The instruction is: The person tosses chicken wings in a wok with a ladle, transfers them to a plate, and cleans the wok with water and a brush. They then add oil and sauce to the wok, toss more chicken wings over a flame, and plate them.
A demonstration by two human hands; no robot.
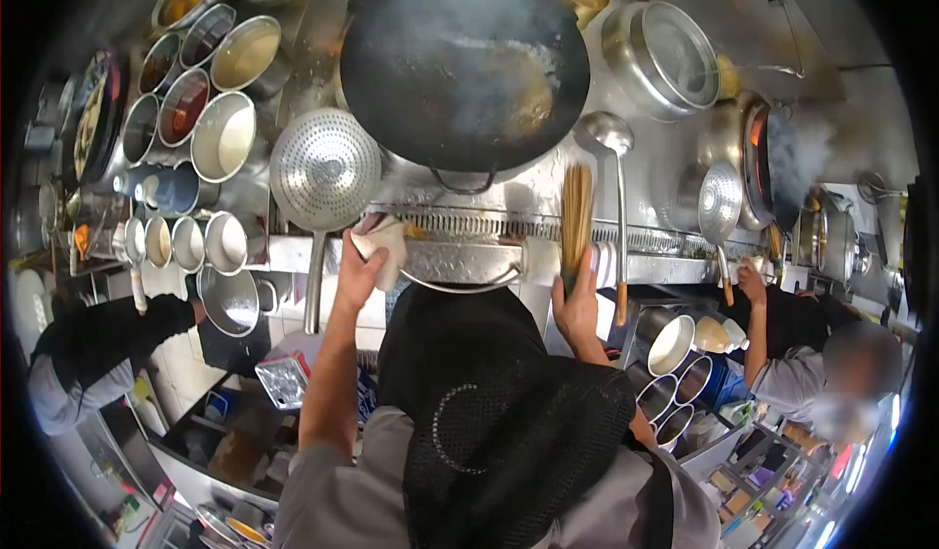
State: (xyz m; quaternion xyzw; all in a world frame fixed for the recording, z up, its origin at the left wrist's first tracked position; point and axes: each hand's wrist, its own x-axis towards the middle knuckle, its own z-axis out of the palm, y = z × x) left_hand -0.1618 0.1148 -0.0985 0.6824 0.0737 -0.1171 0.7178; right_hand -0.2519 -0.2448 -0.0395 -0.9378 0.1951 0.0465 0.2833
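Below the left rim of a large, smoking black wok (421,89), my left hand (362,267) is closed around a folded whitish cloth (383,244). My right hand (577,299) grips the lower end of a bamboo brush (577,206), which stands with its bristles pointing up, right of the wok's handle. Some browned residue and liquid show inside the wok. A perforated strainer (325,169) lies left of the wok, close to my left hand. A steel ladle (608,134) with a wooden handle end rests just right of the brush.
Metal containers of sauces (184,107) crowd the left side. A steel pot (680,55) stands at the right rear. Another person (792,373) works at a second smoking wok on the right. A dark sleeve (117,339) of someone else reaches in at left.
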